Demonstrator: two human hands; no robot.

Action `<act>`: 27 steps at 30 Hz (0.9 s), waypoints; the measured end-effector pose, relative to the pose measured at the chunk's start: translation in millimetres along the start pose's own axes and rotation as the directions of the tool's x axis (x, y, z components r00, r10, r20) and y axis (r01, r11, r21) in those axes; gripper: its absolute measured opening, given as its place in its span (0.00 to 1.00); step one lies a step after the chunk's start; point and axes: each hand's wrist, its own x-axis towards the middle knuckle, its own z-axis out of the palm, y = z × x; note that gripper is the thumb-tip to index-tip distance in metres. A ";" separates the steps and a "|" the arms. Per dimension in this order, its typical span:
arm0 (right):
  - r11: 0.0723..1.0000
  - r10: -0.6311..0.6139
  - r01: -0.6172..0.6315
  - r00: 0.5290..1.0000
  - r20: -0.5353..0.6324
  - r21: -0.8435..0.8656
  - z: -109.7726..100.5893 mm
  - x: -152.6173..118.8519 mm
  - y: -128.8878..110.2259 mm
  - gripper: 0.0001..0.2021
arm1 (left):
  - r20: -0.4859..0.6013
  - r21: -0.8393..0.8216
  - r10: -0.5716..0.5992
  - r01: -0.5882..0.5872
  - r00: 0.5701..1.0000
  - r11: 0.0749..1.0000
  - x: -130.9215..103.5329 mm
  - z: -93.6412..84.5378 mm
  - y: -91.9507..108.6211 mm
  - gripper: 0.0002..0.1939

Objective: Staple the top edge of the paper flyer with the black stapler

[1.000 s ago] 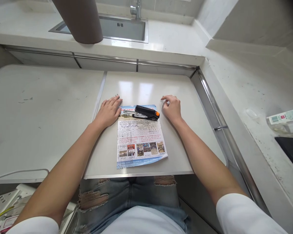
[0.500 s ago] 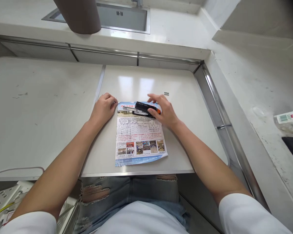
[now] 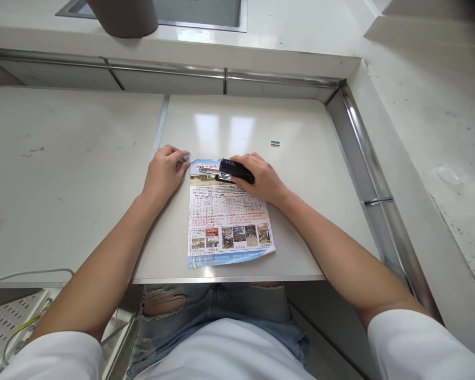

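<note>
From where I sit, I have the leaflet (image 3: 237,211) flat on the worktop (image 3: 301,221), straight ahead of the torso, with its curled corner at 4 o'clock. The stapler (image 3: 225,171) lies across the leaflet's top part, its metal magazine poking out toward 9 o'clock.

My right hand (image 3: 259,177) is closed around the stapler's black rear end, fingers over the top and thumb along the near side. My left hand (image 3: 164,171) rests on the worktop at the leaflet's 10 o'clock, index finger and thumb at the corner; I can't tell whether they pinch the paper. The two hands are apart.

At 1 o'clock from the leaflet I see two short staple strips (image 3: 275,143), side by side and well clear of my right hand. Out at 11 o'clock, a grey-brown container (image 3: 124,18) stands on the counter ledge (image 3: 206,47), in front of the sink (image 3: 201,11).
</note>
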 end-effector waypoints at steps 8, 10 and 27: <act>1.000 0.012 -0.012 1.000 0.014 0.011 -0.5 0.3 -2.0 0.21 | -0.184 -0.084 0.057 -0.074 0.981 0.994 -1.1 -1.3 -1.4 0.07; 1.000 0.007 -0.007 1.000 0.006 0.012 -0.8 0.5 -2.4 0.20 | -0.193 -0.085 0.090 -0.108 0.977 0.991 -1.9 -1.8 2.7 0.08; 0.999 0.029 -0.029 0.999 0.027 0.015 -1.1 0.0 -3.4 0.21 | -0.026 -0.188 0.311 -0.310 0.950 0.932 -12.2 -1.5 37.7 0.18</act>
